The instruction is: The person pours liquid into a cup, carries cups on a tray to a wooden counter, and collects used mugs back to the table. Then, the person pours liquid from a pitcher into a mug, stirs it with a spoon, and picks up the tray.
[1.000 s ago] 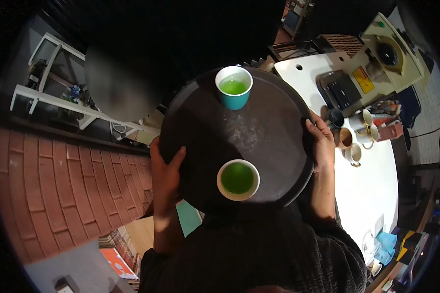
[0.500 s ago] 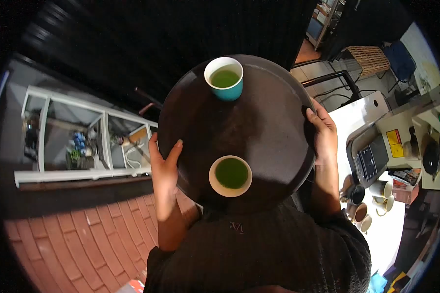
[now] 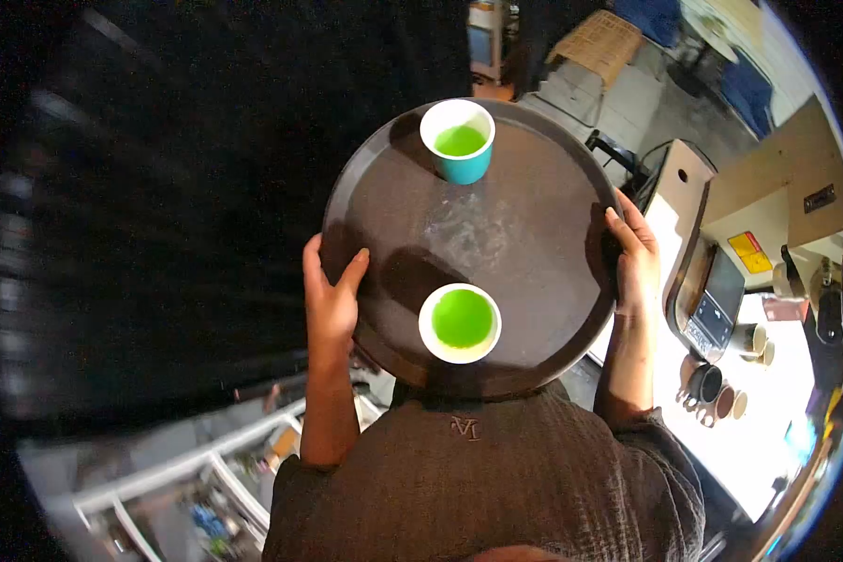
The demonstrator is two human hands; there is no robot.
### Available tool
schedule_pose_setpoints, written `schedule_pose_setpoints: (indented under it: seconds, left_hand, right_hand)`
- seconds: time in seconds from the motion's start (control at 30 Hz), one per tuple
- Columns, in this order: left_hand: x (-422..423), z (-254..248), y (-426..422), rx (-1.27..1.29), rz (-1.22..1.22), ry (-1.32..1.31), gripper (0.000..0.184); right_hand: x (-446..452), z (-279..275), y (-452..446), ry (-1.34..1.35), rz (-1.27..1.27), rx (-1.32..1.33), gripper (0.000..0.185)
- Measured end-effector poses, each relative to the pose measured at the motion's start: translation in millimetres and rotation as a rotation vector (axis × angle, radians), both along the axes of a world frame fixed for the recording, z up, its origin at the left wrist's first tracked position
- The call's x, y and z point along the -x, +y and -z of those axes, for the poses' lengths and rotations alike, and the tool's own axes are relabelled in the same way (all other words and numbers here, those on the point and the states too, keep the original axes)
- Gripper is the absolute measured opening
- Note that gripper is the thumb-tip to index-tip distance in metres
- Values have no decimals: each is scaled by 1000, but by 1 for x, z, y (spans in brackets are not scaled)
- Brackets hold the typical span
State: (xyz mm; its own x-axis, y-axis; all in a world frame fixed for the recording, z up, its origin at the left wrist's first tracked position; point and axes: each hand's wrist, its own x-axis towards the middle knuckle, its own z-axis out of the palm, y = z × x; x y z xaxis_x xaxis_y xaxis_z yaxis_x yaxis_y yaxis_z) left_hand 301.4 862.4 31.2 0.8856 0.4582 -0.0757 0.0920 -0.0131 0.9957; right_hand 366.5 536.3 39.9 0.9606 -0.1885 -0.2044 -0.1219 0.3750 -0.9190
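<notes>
Brown tray [image 3: 543, 272] sits in the middle of my view, held out in front of the dark garment [image 3: 496, 478] at 6 o'clock. I have the left hand [image 3: 332, 314] gripping its rim between 8 and 9 o'clock, thumb over the top surface and the other fingers wrapped outside and partly hidden. My right hand [image 3: 638, 267] grips the rim at 3 o'clock in the same manner, thumb on top, the rest curled behind the edge. I see a teal cup [image 3: 463, 170] standing at the tray's 12 o'clock and a white-rimmed cup [image 3: 459, 355] at its 6 o'clock, well apart, both holding bright green liquid. A pale smear [image 3: 464, 234] marks the surface between them. Toward 4 o'clock I make out a white counter [image 3: 740, 459] bearing a black cup [image 3: 705, 382].
</notes>
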Motion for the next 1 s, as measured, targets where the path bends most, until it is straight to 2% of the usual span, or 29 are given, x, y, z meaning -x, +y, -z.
schedule_pose_setpoints:
  seconds: [0.1,0.17,0.23,0.33,0.43,0.53,0.63,0.8,0.87,1.0]
  left_hand:
    - [-83,-5,14,9,136,-44,56]
    - [-127,-11,27,-37,343,-79,55]
    - [-173,-15,22,-77,396,-29,53]
    - [-230,-11,6,-2,510,-12,52]
    - [-293,-15,-13,44,721,-15,47]
    - [-343,-11,-49,69,855,-49,35]
    - [-392,1,-79,17,960,-42,35]
    - [-448,-11,-144,-52,1077,-31,38]
    - [-471,-17,-166,-89,1180,8,53]
    - [-497,-37,-216,-125,1287,40,57]
  right_hand:
    - [-25,10,5,-35,170,45,39]
    - [-28,-1,18,-42,253,77,40]
    - [-39,-1,22,-41,402,110,41]
    - [-46,1,26,-2,559,111,42]
    - [-60,4,25,-1,714,83,41]
    - [-76,-3,23,34,832,14,39]
    - [-92,8,18,42,938,14,39]
    - [-119,7,-1,11,1169,5,41]
    - [-128,4,-3,-14,1228,-45,41]
    - [-138,1,-13,-33,1336,-38,39]
